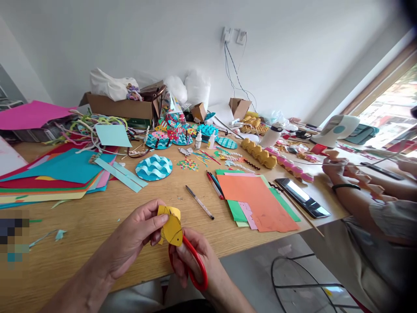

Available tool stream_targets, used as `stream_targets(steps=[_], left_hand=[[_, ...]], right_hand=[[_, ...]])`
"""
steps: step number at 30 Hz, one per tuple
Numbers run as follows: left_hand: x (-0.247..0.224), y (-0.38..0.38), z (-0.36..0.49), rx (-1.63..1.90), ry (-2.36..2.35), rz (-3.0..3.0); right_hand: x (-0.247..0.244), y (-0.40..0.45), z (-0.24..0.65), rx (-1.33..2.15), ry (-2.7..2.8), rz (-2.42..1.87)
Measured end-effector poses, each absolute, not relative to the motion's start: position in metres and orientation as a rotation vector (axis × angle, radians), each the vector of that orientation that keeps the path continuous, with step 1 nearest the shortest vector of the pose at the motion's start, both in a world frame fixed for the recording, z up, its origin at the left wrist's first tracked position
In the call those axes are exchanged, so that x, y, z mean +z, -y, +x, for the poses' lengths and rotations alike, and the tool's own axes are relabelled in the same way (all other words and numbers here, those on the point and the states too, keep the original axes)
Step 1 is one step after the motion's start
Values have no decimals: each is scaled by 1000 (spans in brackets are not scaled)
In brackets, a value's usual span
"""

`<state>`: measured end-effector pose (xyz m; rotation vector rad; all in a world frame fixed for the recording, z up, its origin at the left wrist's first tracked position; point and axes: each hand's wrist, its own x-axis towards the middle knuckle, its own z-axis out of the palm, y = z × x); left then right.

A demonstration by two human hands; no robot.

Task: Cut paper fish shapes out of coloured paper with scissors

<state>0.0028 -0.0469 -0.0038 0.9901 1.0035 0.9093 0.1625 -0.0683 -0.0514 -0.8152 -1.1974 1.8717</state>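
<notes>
One yellow paper fish (172,229) is above the table (97,217), near its front edge. The left hand (148,222) pinches it, probably to keep it still; the right hand's (206,251) fingers curl around one pair of red scissors (203,271). Beyond are one loose pen (200,202), one wavy blue oval (154,168) and two little bottles (198,141).

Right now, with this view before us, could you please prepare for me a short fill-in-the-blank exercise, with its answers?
1. The left hand holds paper whose colour is ____.
2. The right hand holds scissors with handles coloured ____.
3. In the picture, the dark-screened device lies to the ____ of the orange sheet.
Missing words: yellow; red; right.
</notes>
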Motion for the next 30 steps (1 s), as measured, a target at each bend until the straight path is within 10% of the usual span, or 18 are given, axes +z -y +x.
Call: stream_targets(steps=[30], left_hand=[[5, 44, 9, 834, -1068, 1182]], right_hand=[[-52, 69, 169, 1787, 1279, -918]])
